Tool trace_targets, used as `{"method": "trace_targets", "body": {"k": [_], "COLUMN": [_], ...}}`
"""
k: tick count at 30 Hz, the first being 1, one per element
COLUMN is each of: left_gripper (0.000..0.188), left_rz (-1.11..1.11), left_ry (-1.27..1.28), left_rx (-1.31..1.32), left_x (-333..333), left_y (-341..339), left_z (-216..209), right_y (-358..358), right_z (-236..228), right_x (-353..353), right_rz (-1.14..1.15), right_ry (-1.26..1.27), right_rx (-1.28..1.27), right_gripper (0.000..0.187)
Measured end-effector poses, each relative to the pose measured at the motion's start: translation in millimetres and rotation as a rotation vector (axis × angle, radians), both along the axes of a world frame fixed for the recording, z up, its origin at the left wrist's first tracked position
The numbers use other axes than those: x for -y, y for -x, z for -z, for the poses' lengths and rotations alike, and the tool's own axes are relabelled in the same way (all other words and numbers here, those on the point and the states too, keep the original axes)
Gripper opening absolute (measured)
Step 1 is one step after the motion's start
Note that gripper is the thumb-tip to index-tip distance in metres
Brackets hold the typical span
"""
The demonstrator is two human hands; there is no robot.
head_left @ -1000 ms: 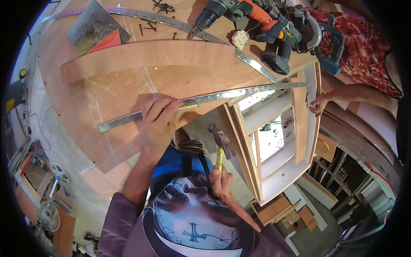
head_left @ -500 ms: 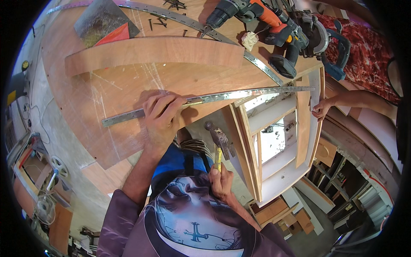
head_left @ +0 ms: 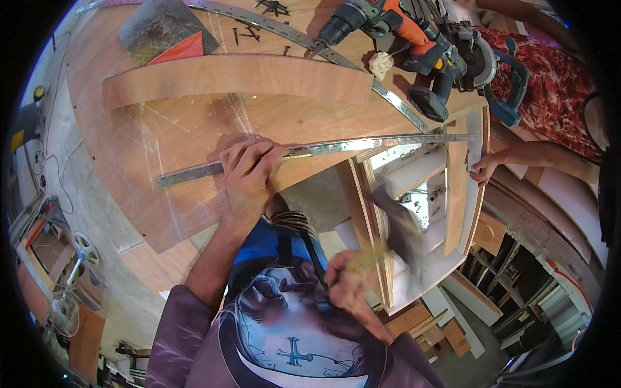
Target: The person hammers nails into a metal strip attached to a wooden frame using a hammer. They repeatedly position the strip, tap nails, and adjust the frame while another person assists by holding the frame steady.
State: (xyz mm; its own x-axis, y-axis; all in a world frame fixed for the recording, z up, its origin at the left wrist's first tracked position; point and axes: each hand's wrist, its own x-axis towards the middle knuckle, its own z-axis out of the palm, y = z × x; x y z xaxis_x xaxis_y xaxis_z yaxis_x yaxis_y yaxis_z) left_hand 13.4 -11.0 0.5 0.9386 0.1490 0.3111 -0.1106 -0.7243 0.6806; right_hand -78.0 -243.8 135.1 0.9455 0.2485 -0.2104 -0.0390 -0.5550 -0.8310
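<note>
My left hand (head_left: pixel 249 168) is closed over a long metal drawer slide (head_left: pixel 362 145) near the front edge of the plywood tabletop (head_left: pixel 187 132). The slide is partly extended, its thin right end reaching over an open wooden cabinet frame (head_left: pixel 380 239). In my right hand (head_left: pixel 347 281) is a hammer (head_left: pixel 402 226), gripped by its yellow handle. Its head, smeared by motion, is out to the right in front of the frame. At the frame's right side, another person's hand (head_left: pixel 485 169) rests by the slide's far end.
Behind the slide lie a curved wooden strip (head_left: pixel 239 76), a second metal rail (head_left: pixel 398 107), loose screws (head_left: pixel 249 35) and a grey metal sheet (head_left: pixel 155 31). A cordless drill (head_left: pixel 346 22) and a circular saw (head_left: pixel 482 58) sit at the back right. Wood offcuts (head_left: pixel 446 330) lie below right.
The hammer has swung right, its head going from near upright to tilted out over the frame. My right hand has shifted slightly right and down. My left hand keeps its place on the slide.
</note>
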Motion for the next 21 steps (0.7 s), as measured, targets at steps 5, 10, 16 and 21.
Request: {"method": "trace_targets", "body": {"k": [5,10,16,21], "left_gripper": [0.033,0.032,0.034,0.034], "left_rz": [-0.013,-0.009,0.013,-0.014], "left_ry": [0.017,-0.009,0.049,0.062], "left_rx": [0.008,-0.014,0.021,-0.016], "left_x": [1.8,0.5,-5.0,-21.6], "left_y": [-1.2,0.9,4.4,10.3], "left_z": [-1.0,-2.9,-1.5,-5.1], "right_y": [0.9,18.3,68.1,79.4], "right_z": [-6.8,61.7,68.5,73.6], "right_x": [-1.7,-5.0,14.9,20.9], "right_rz": [0.219,0.123,0.236,0.164], "right_ry": [-0.561,0.295,0.094,0.117], "right_rx": [0.325,-0.269,-0.319,-0.348], "right_gripper": [0.021,0.034,0.036,0.034]}}
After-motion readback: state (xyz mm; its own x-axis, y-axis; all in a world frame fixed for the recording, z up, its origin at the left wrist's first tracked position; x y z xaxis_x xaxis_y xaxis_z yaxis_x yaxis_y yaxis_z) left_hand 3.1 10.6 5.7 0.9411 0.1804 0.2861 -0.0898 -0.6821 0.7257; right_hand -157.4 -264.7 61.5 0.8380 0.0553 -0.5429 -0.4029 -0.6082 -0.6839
